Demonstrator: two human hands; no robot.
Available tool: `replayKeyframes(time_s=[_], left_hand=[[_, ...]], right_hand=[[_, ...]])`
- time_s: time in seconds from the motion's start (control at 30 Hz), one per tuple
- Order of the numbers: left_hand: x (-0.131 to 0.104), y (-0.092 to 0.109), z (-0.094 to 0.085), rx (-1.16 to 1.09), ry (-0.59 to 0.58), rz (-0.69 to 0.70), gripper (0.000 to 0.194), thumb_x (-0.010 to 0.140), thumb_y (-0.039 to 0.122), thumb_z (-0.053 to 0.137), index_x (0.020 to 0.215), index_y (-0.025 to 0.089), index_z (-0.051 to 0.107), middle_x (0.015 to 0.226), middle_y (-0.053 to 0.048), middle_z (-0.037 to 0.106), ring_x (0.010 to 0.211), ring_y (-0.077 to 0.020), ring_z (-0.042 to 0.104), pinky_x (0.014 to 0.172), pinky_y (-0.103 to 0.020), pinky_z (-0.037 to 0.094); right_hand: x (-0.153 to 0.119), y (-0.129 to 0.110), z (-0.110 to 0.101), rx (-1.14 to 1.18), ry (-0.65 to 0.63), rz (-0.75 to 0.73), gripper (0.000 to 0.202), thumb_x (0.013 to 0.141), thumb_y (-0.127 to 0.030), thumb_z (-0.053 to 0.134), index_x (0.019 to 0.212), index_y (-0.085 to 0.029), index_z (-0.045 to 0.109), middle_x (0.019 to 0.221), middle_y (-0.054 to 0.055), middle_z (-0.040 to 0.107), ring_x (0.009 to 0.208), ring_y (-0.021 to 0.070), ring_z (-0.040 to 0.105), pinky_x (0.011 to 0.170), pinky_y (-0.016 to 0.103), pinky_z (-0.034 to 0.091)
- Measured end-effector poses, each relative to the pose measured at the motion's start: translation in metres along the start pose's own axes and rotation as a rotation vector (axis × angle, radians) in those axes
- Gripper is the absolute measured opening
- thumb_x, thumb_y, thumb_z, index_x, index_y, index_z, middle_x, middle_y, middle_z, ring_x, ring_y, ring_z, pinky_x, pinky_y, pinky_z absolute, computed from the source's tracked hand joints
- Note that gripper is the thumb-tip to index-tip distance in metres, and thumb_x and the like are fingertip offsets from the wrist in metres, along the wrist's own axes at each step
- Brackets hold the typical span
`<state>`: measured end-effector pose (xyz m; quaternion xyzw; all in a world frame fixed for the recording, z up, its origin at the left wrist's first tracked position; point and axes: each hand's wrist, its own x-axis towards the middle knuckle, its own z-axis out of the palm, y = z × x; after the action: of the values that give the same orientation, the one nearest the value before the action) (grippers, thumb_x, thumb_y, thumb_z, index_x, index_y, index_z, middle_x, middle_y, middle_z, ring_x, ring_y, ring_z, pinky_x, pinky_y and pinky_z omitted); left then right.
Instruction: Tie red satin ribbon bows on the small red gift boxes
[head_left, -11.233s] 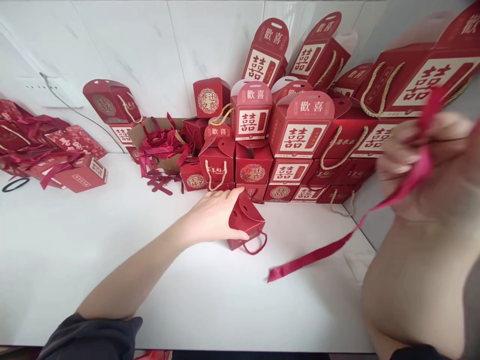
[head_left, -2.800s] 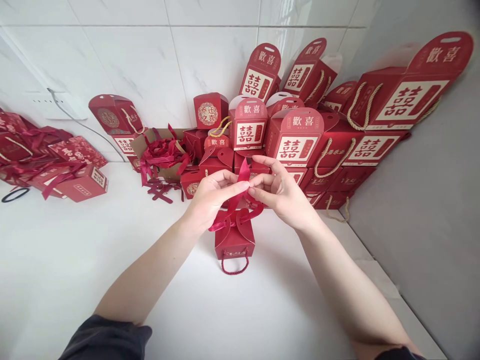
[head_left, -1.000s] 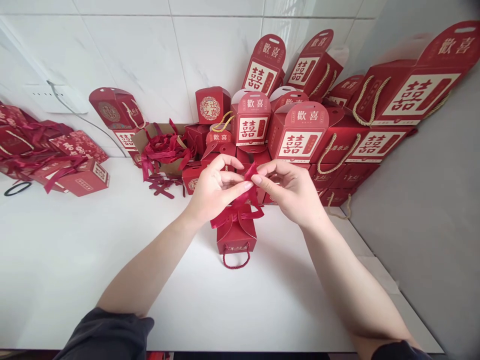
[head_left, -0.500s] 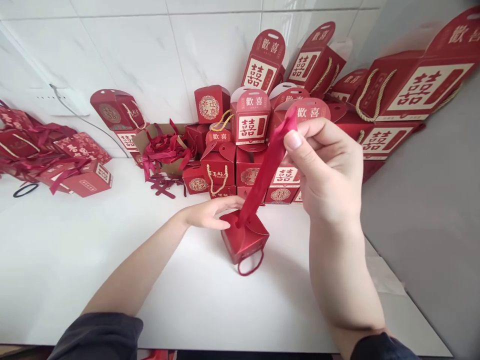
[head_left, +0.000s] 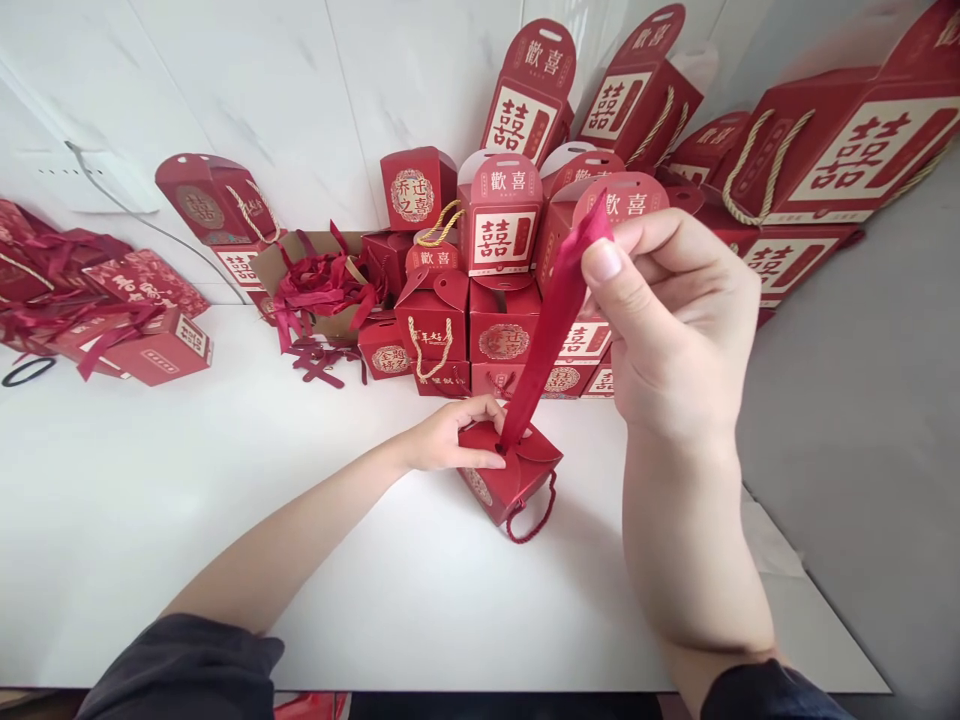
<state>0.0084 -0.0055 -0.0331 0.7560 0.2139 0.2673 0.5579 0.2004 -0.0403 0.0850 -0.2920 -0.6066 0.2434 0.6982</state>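
A small red gift box (head_left: 517,480) with a dark red cord handle (head_left: 536,515) rests tilted away from square on the white table. My left hand (head_left: 450,435) grips its top from the left, thumb on one flap and fingers curled over the far side, round the ribbon's base. Between thumb and forefinger, my right hand (head_left: 667,310) pinches the upper end of a red ribbon (head_left: 544,350) and holds it raised. The ribbon runs down taut to a hole in the box's top; its lower part is hidden inside.
Behind stand stacked red gift boxes (head_left: 502,240), some with gold rope handles. An open cardboard box (head_left: 274,270) holds tangled red ribbons (head_left: 330,285). Beribboned boxes (head_left: 161,345) and a black ring (head_left: 28,372) lie left. A grey wall (head_left: 862,400) bounds the right.
My left hand has moved right and closed onto the box top. The box has shifted and turned slightly to the right, and my right hand has moved right with the ribbon still pinched.
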Motion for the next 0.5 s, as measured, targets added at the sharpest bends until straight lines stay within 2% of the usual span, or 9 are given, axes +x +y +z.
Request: replayKeyframes(time_s=[0.13,0.23,0.37,0.5], left_hand=[[0.003,-0.002,-0.002,0.082,-0.027,0.05,0.023,0.075,0.025,0.076,0.098,0.02,0.074,0.114,-0.013,0.071,0.112,-0.0266,0.062,0.103,-0.047,0.044],[0.006,-0.006,-0.002,0.117,-0.002,0.081,0.023,0.074,0.025,0.079,0.096,0.02,0.078,0.108,-0.011,0.074,0.109,-0.0259,0.064,0.104,-0.044,0.044],[0.009,-0.011,0.002,0.102,0.097,0.026,0.018,0.076,0.029,0.077,0.093,0.021,0.079,0.099,-0.009,0.077,0.105,-0.023,0.065,0.101,-0.039,0.048],[0.01,-0.009,0.001,0.091,0.102,-0.039,0.018,0.075,0.032,0.078,0.09,0.021,0.08,0.098,-0.008,0.077,0.103,-0.022,0.066,0.097,-0.036,0.05]], right_hand=[[0.001,0.001,0.001,0.046,0.006,-0.06,0.013,0.088,-0.019,0.067,0.076,-0.021,0.062,0.075,-0.003,0.062,0.07,0.0104,0.062,0.064,0.023,0.05],[0.002,0.003,0.003,0.06,0.022,-0.131,0.012,0.087,-0.019,0.069,0.076,-0.021,0.063,0.073,-0.003,0.06,0.066,0.0092,0.06,0.061,0.021,0.05],[0.001,0.002,0.003,0.045,0.033,-0.135,0.011,0.087,-0.019,0.068,0.077,-0.021,0.064,0.071,-0.004,0.057,0.061,0.0069,0.056,0.057,0.019,0.049],[0.0,-0.003,0.002,0.072,0.042,-0.107,0.014,0.087,-0.014,0.067,0.075,-0.02,0.064,0.065,-0.006,0.053,0.054,0.0038,0.05,0.051,0.016,0.043]])
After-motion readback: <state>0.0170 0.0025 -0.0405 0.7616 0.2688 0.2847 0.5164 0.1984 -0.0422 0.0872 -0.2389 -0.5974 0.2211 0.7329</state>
